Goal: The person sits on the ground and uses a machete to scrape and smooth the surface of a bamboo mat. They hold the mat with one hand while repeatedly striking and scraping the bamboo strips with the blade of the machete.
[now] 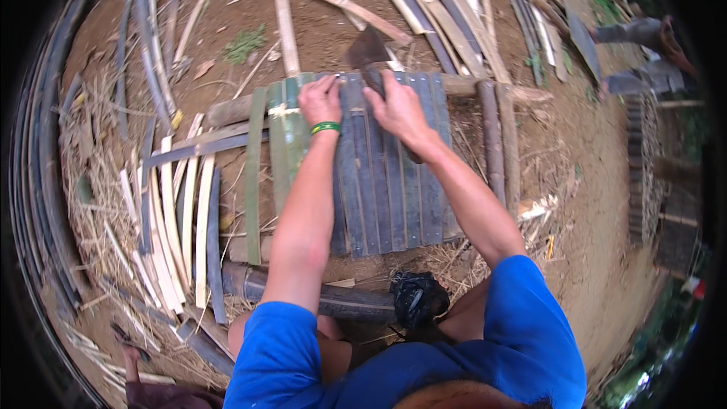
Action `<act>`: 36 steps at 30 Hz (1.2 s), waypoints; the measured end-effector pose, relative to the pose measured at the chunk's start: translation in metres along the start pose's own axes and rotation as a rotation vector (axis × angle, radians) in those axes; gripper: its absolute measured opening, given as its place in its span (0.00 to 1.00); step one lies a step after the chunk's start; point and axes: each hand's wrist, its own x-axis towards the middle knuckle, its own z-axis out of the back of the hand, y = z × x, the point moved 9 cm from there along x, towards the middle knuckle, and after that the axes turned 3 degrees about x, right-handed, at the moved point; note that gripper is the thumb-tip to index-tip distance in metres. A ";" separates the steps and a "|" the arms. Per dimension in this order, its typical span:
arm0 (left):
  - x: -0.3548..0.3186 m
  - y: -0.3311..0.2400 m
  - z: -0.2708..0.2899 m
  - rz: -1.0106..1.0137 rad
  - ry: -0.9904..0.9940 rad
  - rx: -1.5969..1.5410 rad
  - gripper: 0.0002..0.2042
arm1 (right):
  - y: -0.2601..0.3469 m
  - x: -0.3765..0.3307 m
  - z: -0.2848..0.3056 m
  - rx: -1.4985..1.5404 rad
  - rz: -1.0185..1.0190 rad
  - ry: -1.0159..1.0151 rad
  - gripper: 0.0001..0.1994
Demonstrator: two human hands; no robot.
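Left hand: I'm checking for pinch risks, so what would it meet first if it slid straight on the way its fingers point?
The left hand rests on the mat of dark bamboo slats, fingers pointing away. Straight ahead it would probably first cross the mat's far edge at the log, then bare soil. The hatchet lies to its right, though depth is unclear.

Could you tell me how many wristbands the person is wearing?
1: a green wristband on the left hand, which presses the slats. The right hand, holding the cleaver, shows none.

Green wristband [326, 128], blue sleeves [522, 333], grey-green bamboo slats [386, 182], pale split strips [170, 220], black bag [416, 299]
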 end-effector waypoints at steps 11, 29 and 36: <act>0.000 0.009 0.001 0.058 -0.020 -0.016 0.08 | 0.055 0.002 0.009 0.049 0.168 -0.059 0.19; 0.001 0.016 0.003 0.055 -0.013 -0.065 0.09 | -0.037 -0.015 -0.040 0.156 -0.125 -0.098 0.23; 0.000 0.007 -0.002 0.039 -0.020 -0.039 0.08 | -0.044 -0.017 -0.032 0.179 -0.165 -0.091 0.22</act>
